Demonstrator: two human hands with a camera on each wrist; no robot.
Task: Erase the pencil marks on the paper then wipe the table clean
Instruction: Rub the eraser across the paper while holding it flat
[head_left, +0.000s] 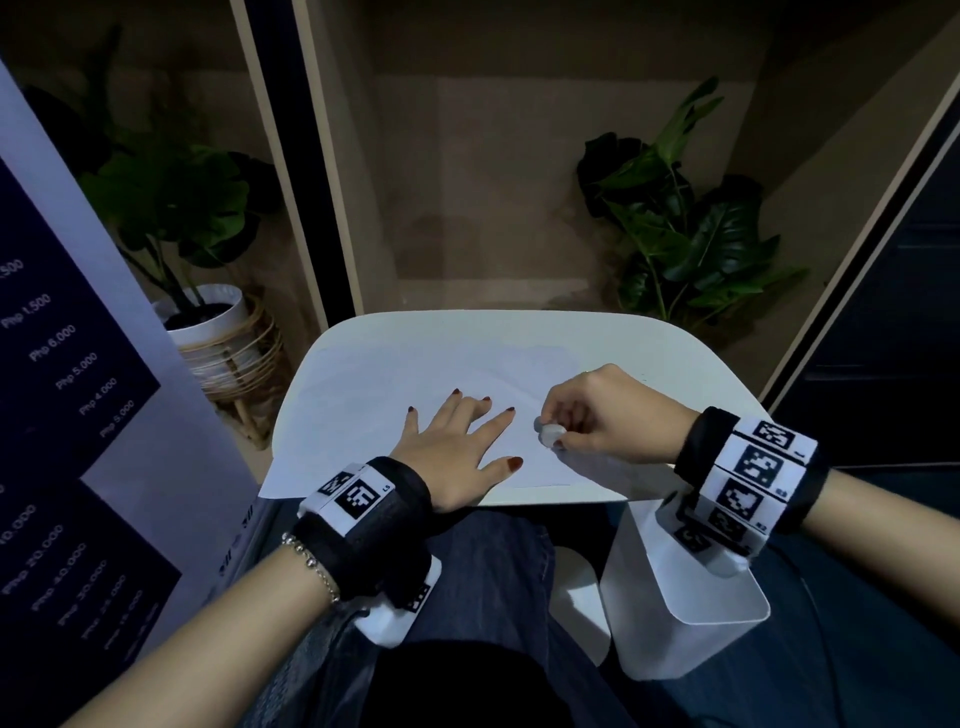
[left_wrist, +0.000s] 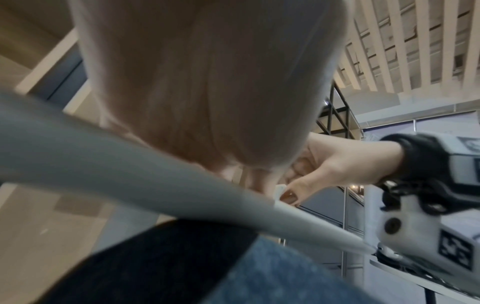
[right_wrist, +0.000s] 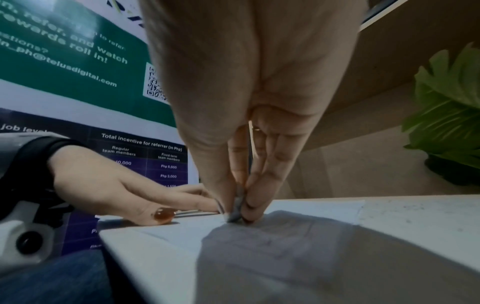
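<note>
A white sheet of paper (head_left: 374, 384) lies on the small white table (head_left: 691, 364), its near left corner hanging over the edge. My left hand (head_left: 460, 434) lies flat on the paper with fingers spread, pressing it down. My right hand (head_left: 597, 415) pinches a small white eraser (head_left: 549, 434) between thumb and fingers, its tip down on the paper just right of the left hand. In the right wrist view the eraser (right_wrist: 236, 211) touches the sheet (right_wrist: 298, 207), and faint pencil marks show in the shadow in front of it. The left wrist view shows mostly my palm (left_wrist: 207, 82) and the table edge (left_wrist: 130, 162).
A potted plant (head_left: 208, 312) in a wicker stand sits on the floor left of the table. Another plant (head_left: 685, 228) stands behind the table's right side. A printed banner (head_left: 62, 415) rises close on the left. My denim-clad lap (head_left: 493, 571) is under the near edge.
</note>
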